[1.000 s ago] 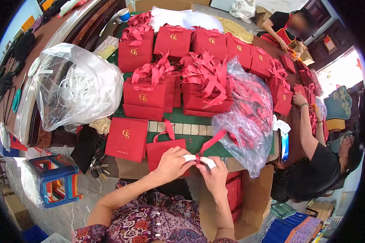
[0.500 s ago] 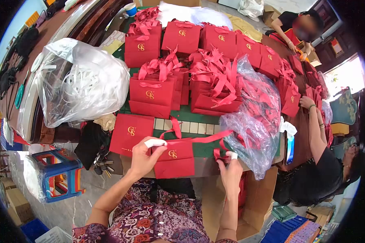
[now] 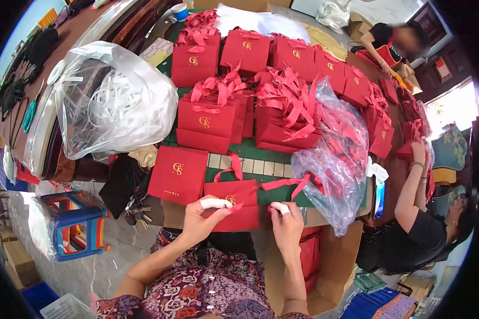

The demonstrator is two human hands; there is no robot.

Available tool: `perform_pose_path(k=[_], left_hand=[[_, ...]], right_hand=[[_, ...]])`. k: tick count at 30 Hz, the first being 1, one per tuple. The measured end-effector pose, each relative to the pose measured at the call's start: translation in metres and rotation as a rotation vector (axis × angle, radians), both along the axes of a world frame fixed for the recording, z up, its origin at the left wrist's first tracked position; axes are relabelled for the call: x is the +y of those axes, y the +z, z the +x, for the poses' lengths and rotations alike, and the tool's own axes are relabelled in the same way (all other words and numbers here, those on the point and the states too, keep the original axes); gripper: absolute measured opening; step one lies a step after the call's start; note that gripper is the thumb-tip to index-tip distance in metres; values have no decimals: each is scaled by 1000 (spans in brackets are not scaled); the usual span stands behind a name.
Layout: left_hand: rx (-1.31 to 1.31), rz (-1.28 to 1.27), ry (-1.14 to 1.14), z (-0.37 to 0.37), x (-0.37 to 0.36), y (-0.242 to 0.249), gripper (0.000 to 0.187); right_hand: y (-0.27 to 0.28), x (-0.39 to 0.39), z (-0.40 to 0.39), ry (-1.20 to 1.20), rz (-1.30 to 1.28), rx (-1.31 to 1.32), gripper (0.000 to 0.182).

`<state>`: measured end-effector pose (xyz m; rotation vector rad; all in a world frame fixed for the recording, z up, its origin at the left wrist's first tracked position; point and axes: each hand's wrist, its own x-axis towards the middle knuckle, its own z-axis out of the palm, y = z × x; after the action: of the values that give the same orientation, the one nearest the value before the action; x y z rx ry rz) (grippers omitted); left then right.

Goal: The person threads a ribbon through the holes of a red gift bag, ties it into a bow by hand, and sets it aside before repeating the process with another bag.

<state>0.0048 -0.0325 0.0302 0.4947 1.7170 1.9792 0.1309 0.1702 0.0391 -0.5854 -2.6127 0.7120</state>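
A small red paper bag (image 3: 243, 219) with a gold logo stands at the table's near edge, a red ribbon loop (image 3: 235, 164) rising from its top. My left hand (image 3: 203, 220), its finger wrapped in white, is closed over the bag's front, pinching a short red ribbon end (image 3: 238, 207). Just right of the bag, my right hand (image 3: 288, 226) is closed too, a white wrap on one finger; what its fingertips hold is hidden. Behind it, a loose red ribbon (image 3: 286, 184) trails toward a clear plastic bag of ribbons (image 3: 332, 159). A larger red bag (image 3: 176, 175) lies left.
Rows of red bags (image 3: 205, 122) with ribbon handles fill the table behind. A clear plastic sack of white strips (image 3: 117, 101) is at left. An open cardboard box (image 3: 324, 266) stands below right. Two people work at right, one person's arm (image 3: 410, 191) reaching to red bags.
My right hand has moved left, closer to the small bag. My left hand has shifted slightly right and down over the bag's front. The view has shifted slightly.
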Motion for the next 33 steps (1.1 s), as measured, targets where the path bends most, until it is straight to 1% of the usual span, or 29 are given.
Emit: perform_pose_path(k=[1,2,4,5,6,8,9,10,12,13,15,16,18,19,20,22,23,24,25,26,27,28,29,33], left_hand=[[11,-6,2,0,-2,3,11],[10,-8,9,1,-4,5,11],[-21,-47,-139,6,-7,7,10],[-45,-34,-181,8,-6,10,9],[-16,-26,-228,10,-2,12,10],[-134,-52,-312,16,-2,2,9],[-154,-53,-315,15,-2,2,7],[-155,-54,-310,13,-3,3,7],[-328,-74,-423,11,-5,4,8],[-328,-74,-417,9,-4,3,8],[-282,25,-439,6,-2,0,13],[-286,4,-407,1,-1,2,20],[85,-242,-272,-16,0,8,24],[205,-325,-184,-24,3,9,25],[446,-429,-119,-32,7,11,30],[724,-551,-72,-42,14,-9,37],[723,-550,-73,-45,19,-14,37],[790,-578,-82,-46,25,-18,41],[854,-607,-91,-46,29,-21,44],[851,-611,-90,-45,32,-23,44],[860,-662,-123,-44,34,-25,45],[868,-711,-156,-44,36,-27,46],[901,-707,-171,-45,35,-32,50],[822,-704,-192,-47,38,-29,49]], right_hand=[[0,-1,0,-28,-59,7,19],[1,-2,0,-21,-62,6,19],[23,-17,-3,58,-285,96,20],[34,-28,-8,55,-445,81,22],[33,-33,-12,170,-522,117,21],[30,-44,-17,253,-730,100,21],[29,-45,-18,253,-832,88,20],[25,-45,-17,257,-833,85,20],[16,-42,-13,328,-950,112,18],[16,-41,-11,334,-952,110,18],[23,-39,-7,321,-942,166,17],[35,-39,-6,315,-939,236,15],[59,-37,7,290,-1138,352,13],[68,-37,11,292,-1224,411,13],[69,-36,9,293,-1221,412,13],[71,-32,-2,193,-920,167,13],[63,-34,-18,155,-966,147,14],[44,-28,-28,212,-739,67,16],[30,-27,-36,183,-643,3,16],[17,-26,-44,158,-546,-59,17],[3,-25,-50,160,-550,-61,17],[-10,-25,-56,106,-448,-58,18],[-18,-24,-60,53,-345,-55,18],[-27,-24,-66,20,-301,-64,16]])
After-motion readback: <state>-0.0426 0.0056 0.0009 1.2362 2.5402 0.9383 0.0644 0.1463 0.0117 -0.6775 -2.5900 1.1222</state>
